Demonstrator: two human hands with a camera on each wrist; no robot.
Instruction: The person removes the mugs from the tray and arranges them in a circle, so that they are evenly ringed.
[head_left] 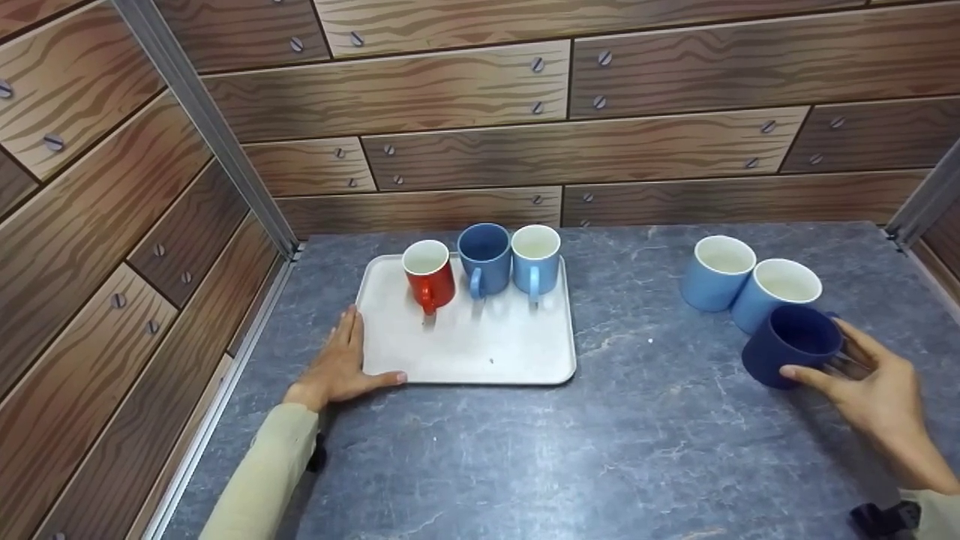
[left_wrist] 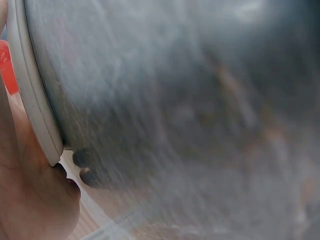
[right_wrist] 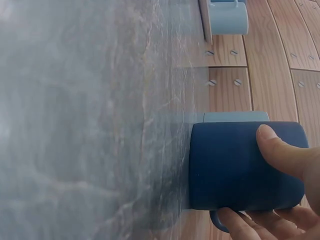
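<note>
Table runs back to a plank-patterned wall; a metal post rises at the left corner. White tray lies left of centre, its far edge near the wall, a rounded near corner at right. A wide stretch of table separates its right rim from the mugs at right; more table spreads in front of the tray.

Three mugs stand along the tray's far side: red mug, mid-blue mug, light blue mug, handles toward the near side. At right, a rear pale blue mug and a front pale blue mug stand side by side. Dark blue mug is just in front of them, upright; whether its base meets the table is hard to tell.

Right hand comes in from the right, thumb on the dark blue mug's near side, fingers curled round the handle side, clamped on it. Left hand lies at the tray's near left corner: fingers straight and together along the left edge, thumb spread along the front edge.
</note>
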